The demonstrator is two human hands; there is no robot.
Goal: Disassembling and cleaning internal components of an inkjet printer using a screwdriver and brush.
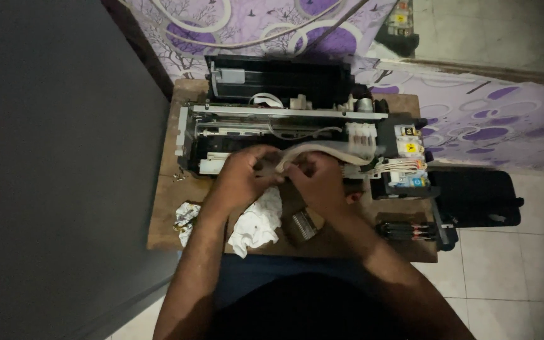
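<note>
Head view, mid-frame: both hands' fingers [284,169] pinch the flat white tube strip [322,151] over the opened printer [272,119]; better to ease it gently, unkinked.

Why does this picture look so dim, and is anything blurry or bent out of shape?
Head view: the light is weak, so the left wall is almost black; the opened printer and the white crumpled tissue catch the most light; both hands, left and right, look soft at the fingers around the pale ribbon of tubes; the table edges lean outward, a wide-lens effect.
</note>
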